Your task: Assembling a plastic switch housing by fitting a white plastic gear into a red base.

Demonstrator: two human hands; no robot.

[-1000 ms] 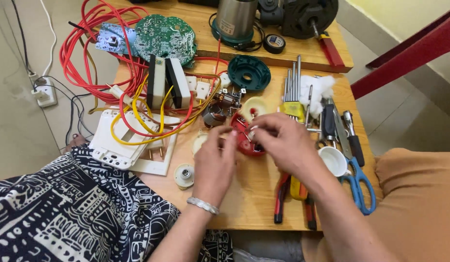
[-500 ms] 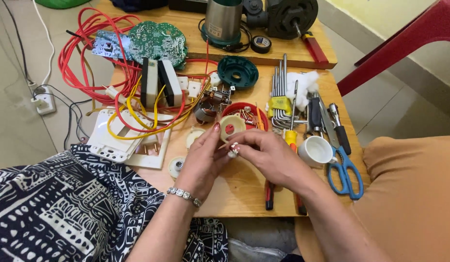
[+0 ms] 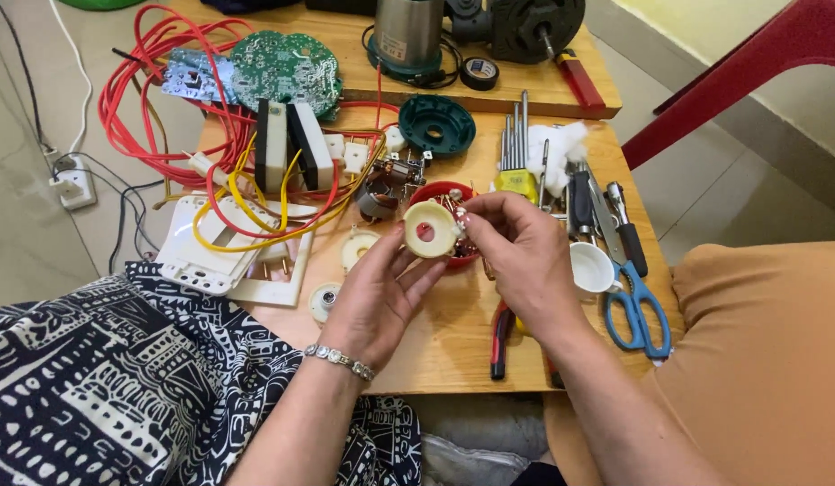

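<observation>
At mid-frame, above the red bowl (image 3: 442, 202) of small parts, the left hand (image 3: 381, 292) pinches a cream round disc (image 3: 429, 229) while the right hand (image 3: 516, 252) fingers pinch a tiny part at its rim, apparently mid-fitting and needing careful alignment.

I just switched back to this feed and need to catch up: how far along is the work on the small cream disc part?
Done: the appliance is opened up, with the green circuit board and teal cover lying loose on the table. In hand: the left hand holds the cream disc above the red bowl, while the right hand pinches at its edge. Left: two similar discs lie untouched.
</observation>
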